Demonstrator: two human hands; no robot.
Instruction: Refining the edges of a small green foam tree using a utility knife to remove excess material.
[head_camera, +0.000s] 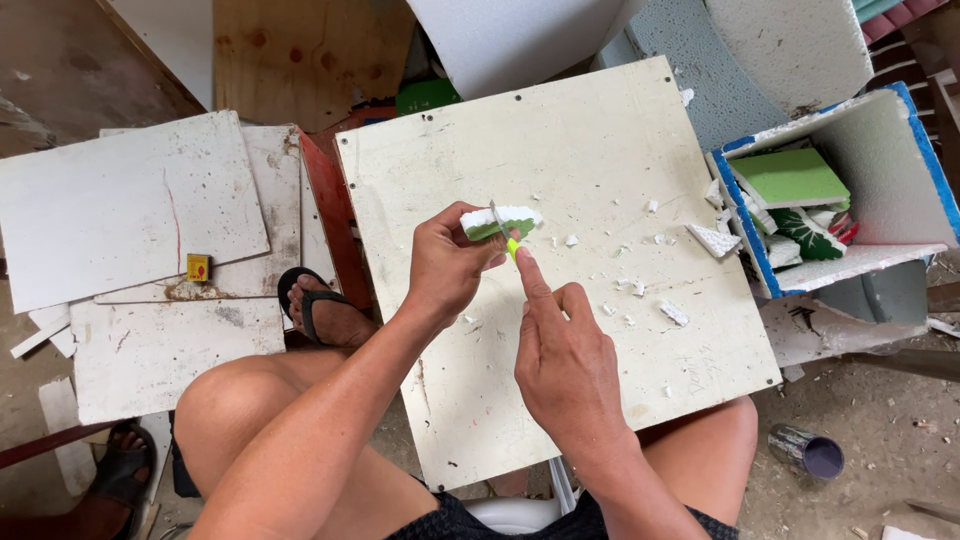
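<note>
Small foam piece (500, 220), white with green face, is held above white board (560, 400) laid on knees. Left hand (448, 268): grip closed around foam piece from below. Right hand (565, 365): grip closed on small knife (505, 235) with green handle, index finger stretched along it, blade laid against foam.

Foam is judged very light, soft, crumbly; white crumbs (640, 290) are scattered on board. Best held gently at sides, away from blade, not squeezed.

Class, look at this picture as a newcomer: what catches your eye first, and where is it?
At the centre, the left hand holds a small white-and-green foam piece while the right hand works a green-handled knife against it. White foam crumbs dot the square pale board across the person's knees.
</note>
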